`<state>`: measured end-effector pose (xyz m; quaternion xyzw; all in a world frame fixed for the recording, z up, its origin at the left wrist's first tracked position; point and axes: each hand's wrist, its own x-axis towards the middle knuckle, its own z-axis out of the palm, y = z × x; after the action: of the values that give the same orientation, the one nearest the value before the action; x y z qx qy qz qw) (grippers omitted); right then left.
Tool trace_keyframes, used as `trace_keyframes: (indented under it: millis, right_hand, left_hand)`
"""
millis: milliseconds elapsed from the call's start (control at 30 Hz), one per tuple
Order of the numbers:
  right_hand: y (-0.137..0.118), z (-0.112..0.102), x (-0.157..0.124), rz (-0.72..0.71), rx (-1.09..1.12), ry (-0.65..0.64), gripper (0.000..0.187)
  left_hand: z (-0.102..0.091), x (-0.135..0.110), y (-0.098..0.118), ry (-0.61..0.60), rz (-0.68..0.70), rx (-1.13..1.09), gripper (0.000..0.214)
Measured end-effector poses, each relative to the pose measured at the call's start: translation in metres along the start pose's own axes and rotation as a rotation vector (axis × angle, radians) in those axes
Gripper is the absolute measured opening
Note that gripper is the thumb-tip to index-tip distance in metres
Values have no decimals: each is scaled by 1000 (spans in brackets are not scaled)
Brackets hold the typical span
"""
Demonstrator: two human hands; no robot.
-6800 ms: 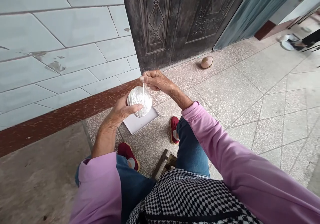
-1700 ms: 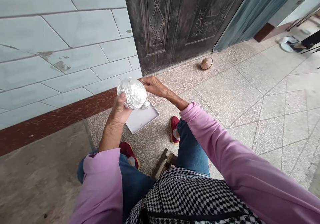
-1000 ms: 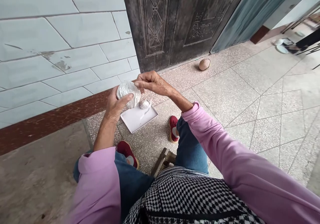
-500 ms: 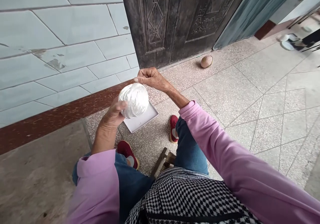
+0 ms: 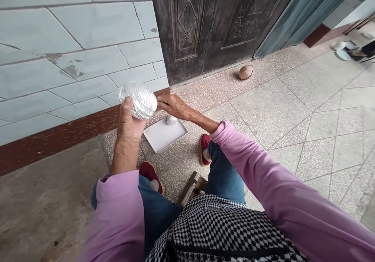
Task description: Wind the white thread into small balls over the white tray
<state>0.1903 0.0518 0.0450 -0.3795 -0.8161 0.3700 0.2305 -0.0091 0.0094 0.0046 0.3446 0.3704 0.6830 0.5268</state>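
My left hand [image 5: 128, 125] is closed around a ball of shiny white string [image 5: 142, 101], its thumb pressed on the near side. The ball is held up in front of the tiled wall, tilted over to the left. At the ball's right edge is my right hand [image 5: 177, 106], its fingers drawn together; whatever strand they may hold is too small to make out. On the floor below lies a shallow white tray [image 5: 159, 137], with a small whitish rounded thing [image 5: 172, 120] at its far edge, partly hidden by my right hand.
A pinkish-brown ball [image 5: 246, 72] rests on the speckled floor near the dark carved door [image 5: 187, 27]. My red shoes [image 5: 149, 173] are either side of the tray's near end. Part of a wooden stool [image 5: 189, 188] shows between my legs. White dishes [image 5: 342, 55] stand far right.
My left hand has moved the string ball up and left and turned it. My right hand has come down beside its right edge. More of the tray and the small whitish thing now show.
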Motion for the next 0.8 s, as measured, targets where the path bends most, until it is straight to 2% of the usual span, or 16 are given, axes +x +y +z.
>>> trace_keyframes:
  millis: [167,300,467,533,633,733,800]
  right_hand:
    - [-17,10,-11,-23,-220,-139,33]
    - [-27,14,-22,-53,-263,-147,32]
    - [-27,20,-27,-91,-352,-166,27]
    - [-26,22,-27,-103,-406,-200,30]
    - [-26,20,-29,-117,-394,-211,30]
    - [-27,13,-31,-150,-288,-195,31]
    - [-25,8,-33,-160,-204,-180,29]
  left_hand:
    - [-5,4,3,74,38,40,83]
    - [-8,6,3,195,77,56,71]
    - [-17,16,-7,314,79,118,73]
    - [-21,22,-12,363,97,208,73]
    - [-25,28,-16,428,127,475,72]
    - [-25,28,-18,391,216,777,81]
    - [-24,24,-18,345,268,887,89]
